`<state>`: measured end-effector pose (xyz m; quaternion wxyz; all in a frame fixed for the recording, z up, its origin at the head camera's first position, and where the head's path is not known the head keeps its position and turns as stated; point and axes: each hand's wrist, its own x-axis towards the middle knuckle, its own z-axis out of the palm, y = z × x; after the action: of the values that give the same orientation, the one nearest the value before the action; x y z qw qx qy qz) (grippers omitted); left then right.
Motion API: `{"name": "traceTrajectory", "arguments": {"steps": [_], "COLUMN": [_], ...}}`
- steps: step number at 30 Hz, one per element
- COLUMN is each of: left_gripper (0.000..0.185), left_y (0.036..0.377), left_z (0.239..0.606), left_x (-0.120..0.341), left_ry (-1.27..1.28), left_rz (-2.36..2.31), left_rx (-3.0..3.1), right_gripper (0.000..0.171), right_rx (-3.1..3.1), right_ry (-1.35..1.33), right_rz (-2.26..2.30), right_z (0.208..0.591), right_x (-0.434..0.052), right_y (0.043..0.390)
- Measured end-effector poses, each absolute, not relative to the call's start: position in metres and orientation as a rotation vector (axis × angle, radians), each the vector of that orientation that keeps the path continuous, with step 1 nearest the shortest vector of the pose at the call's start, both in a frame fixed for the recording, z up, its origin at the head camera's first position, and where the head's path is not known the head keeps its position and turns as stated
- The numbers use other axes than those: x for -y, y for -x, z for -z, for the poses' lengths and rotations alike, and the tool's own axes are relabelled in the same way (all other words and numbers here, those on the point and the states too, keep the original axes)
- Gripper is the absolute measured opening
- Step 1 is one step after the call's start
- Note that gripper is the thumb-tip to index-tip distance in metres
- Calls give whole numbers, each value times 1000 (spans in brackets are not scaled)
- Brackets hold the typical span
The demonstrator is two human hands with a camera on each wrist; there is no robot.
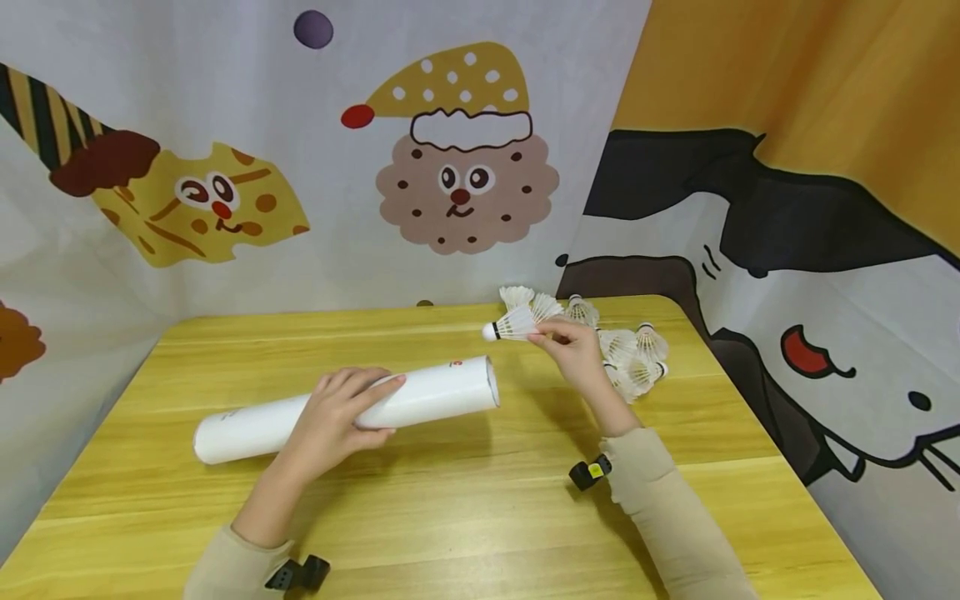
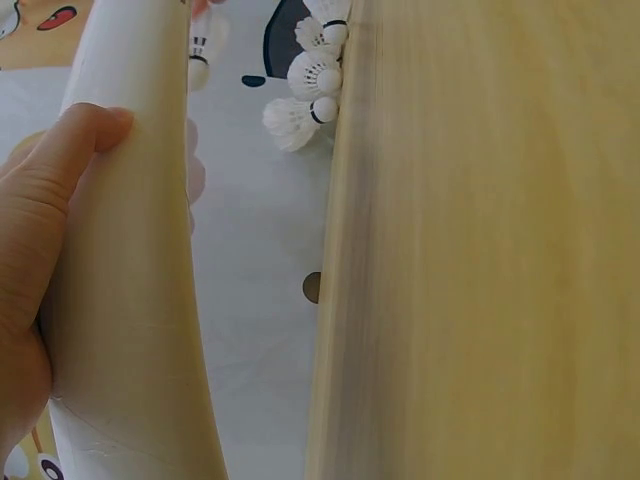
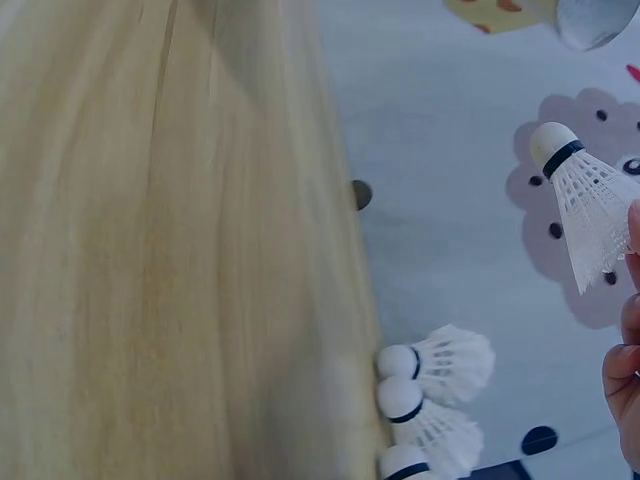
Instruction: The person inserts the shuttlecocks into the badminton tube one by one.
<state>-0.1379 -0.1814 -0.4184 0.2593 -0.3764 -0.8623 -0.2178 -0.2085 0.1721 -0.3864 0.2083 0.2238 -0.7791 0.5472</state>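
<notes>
My left hand [image 1: 337, 421] grips a long white tube [image 1: 435, 394] around its middle, its right end raised a little and facing the other hand. In the left wrist view the thumb lies along the tube [image 2: 140, 250]. With my right hand [image 1: 576, 354] I pinch a white shuttlecock [image 1: 516, 323] by its feather end; its cork points left, above and just beyond the tube's right end. The right wrist view shows this shuttlecock [image 3: 590, 205] with a dark band below the cork, the fingertips [image 3: 634, 225] at its skirt.
Several more shuttlecocks [image 1: 633, 358] lie in a loose group at the back right of the wooden table [image 1: 465, 517]. A printed curtain [image 1: 247, 83] hangs behind the table's far edge. Both wrists wear small black cameras [image 1: 588, 472].
</notes>
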Motion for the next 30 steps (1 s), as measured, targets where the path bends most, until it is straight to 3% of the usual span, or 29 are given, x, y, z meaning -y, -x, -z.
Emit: {"name": "traceTrajectory", "arguments": {"steps": [14, 30], "left_gripper": [64, 65], "left_y": [138, 136], "left_z": [417, 416], "left_x": [182, 182], "left_ry": [1012, 1001], "left_rz": [584, 599], "left_rx": [2320, 2349], "right_gripper": [10, 19], "right_rx": [2063, 1984], "right_ry": [-734, -913], "right_rz": [-1492, -1557], "right_z": [371, 380], "right_x": [-180, -181], "right_y": [175, 152]}}
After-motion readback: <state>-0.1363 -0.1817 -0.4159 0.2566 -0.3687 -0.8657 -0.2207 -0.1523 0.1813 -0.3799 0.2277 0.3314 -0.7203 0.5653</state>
